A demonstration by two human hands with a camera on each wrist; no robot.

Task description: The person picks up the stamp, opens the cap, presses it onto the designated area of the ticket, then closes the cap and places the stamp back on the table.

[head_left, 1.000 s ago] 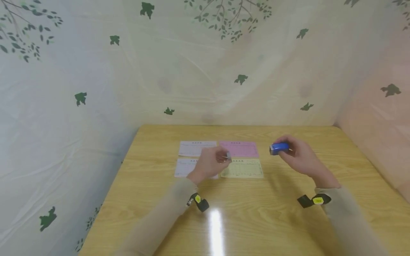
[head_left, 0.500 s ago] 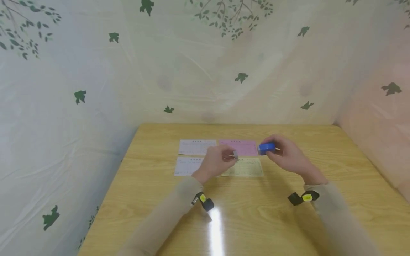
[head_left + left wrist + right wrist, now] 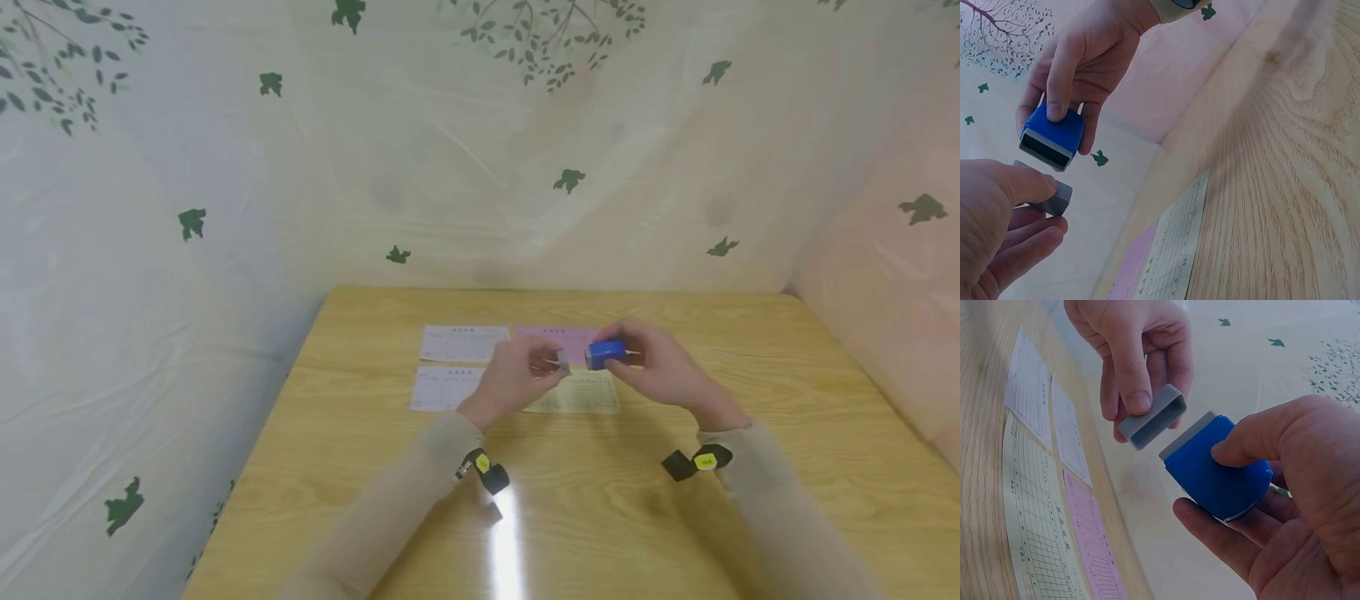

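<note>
In the right wrist view my right hand (image 3: 1310,481) grips a blue self-inking stamp (image 3: 1216,472) between thumb and fingers, its grey-rimmed end facing the left hand. My left hand (image 3: 517,375) pinches a small grey cap (image 3: 1154,417), hollow side toward the stamp. A narrow gap separates cap and stamp in both wrist views. The left wrist view shows the stamp's dark, flat face inside its grey rim. Both hands are above the table, over the pink slip (image 3: 577,337) and the yellow-green slip (image 3: 581,393), partly hiding them in the head view.
Two white slips (image 3: 465,343) lie left of the coloured ones, making a two-by-two block of printed forms on the wooden table (image 3: 360,483). A pale curtain (image 3: 450,167) with leaf prints encloses the table's back and sides.
My right hand has moved left with the stamp, and my left hand has shifted slightly right with the cap. The space between the two has narrowed greatly.
</note>
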